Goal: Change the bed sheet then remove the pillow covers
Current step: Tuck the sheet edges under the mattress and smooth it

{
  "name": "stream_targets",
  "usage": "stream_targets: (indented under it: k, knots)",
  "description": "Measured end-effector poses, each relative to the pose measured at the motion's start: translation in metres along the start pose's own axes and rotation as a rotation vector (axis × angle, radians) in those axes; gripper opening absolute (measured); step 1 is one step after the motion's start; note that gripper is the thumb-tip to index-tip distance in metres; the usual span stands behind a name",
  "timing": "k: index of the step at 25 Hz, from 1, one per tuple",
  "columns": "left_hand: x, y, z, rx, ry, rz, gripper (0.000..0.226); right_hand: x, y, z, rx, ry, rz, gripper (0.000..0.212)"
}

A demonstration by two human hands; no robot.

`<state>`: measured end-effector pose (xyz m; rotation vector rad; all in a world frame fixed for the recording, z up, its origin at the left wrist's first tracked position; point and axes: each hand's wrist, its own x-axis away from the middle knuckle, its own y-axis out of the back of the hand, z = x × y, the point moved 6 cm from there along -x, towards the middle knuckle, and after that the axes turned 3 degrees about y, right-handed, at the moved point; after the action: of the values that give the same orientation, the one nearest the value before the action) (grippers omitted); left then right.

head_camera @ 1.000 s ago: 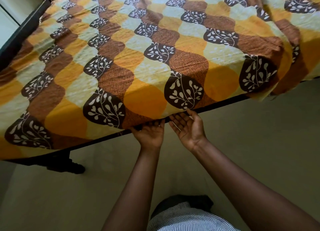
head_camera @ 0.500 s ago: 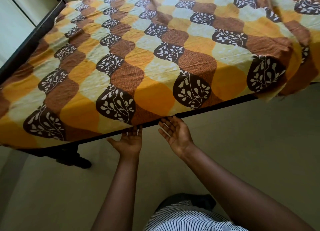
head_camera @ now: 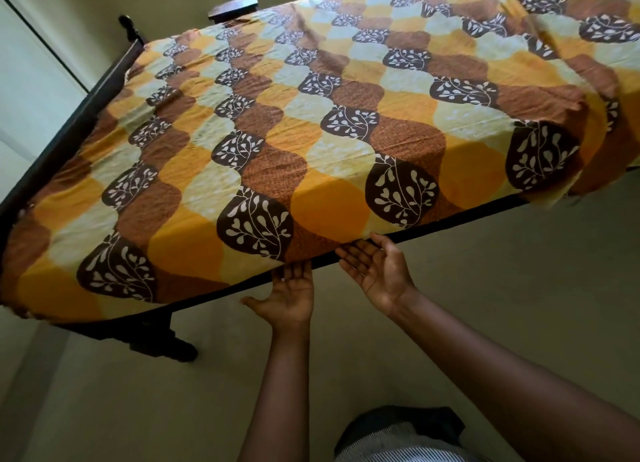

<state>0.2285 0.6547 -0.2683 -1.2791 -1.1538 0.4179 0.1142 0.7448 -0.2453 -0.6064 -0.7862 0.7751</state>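
A bed sheet [head_camera: 346,122] with a wavy orange, brown, cream and dark leaf pattern covers the whole mattress. Its near edge is drawn under the mattress along the dark bed frame [head_camera: 450,224]. My left hand [head_camera: 289,297] is palm up with straight fingers, its fingertips under the sheet's lower edge. My right hand [head_camera: 375,271] is beside it, palm up and flat, fingertips touching the frame just below the sheet. At the right corner the sheet hangs loose in folds [head_camera: 602,156]. No pillow is in view.
A dark carved bed leg [head_camera: 162,345] stands on the pale floor [head_camera: 502,305] at the lower left. The footboard rail [head_camera: 69,129] runs along the left side by a light wall. A dark piece of furniture [head_camera: 233,8] sits behind the bed.
Both hands have shifted left along the bed's near edge and stay palm up under the sheet edge. The camera has tilted up, showing more of the bed's left side.
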Motion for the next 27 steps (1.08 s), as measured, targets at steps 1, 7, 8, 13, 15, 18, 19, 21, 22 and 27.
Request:
stream_targets:
  k: [1,7,8,13,15,18,19,21,22,27]
  knots:
    - [-0.004,-0.004,0.001,0.012,-0.006,0.013,0.089,0.000,0.000,0.000,0.010,0.005,0.004,0.043]
    - [0.010,0.009,0.008,-0.247,-0.077,-0.229,0.063,0.004,0.002,0.001,0.112,-0.047,0.013,0.035]
    - [0.014,0.013,0.010,-0.313,-0.057,-0.256,0.056,0.006,0.006,0.003,0.149,-0.055,0.006,0.033]
    - [0.030,0.010,0.034,-0.543,0.086,-0.266,0.028,0.024,0.041,0.028,0.451,-0.026,-0.060,0.030]
    - [0.041,0.004,0.061,-0.711,0.163,-0.204,0.022,0.035,0.060,0.051,0.477,0.009,-0.104,0.026]
    - [0.062,-0.016,0.117,-1.063,0.258,-0.016,0.026,0.056,0.095,0.097,0.457,0.101,-0.186,0.022]
    - [0.070,-0.027,0.138,-1.184,0.259,0.067,0.028,0.064,0.109,0.116,0.453,0.137,-0.212,0.022]
    - [0.081,-0.050,0.174,-1.383,0.233,0.232,0.028,0.077,0.133,0.152,0.449,0.197,-0.267,0.021]
    - [0.088,-0.062,0.197,-1.451,0.231,0.321,0.027,0.086,0.147,0.172,0.445,0.234,-0.303,0.021]
    - [0.113,-0.120,0.303,-1.625,0.233,0.782,0.019,0.119,0.201,0.273,0.445,0.430,-0.458,0.019]
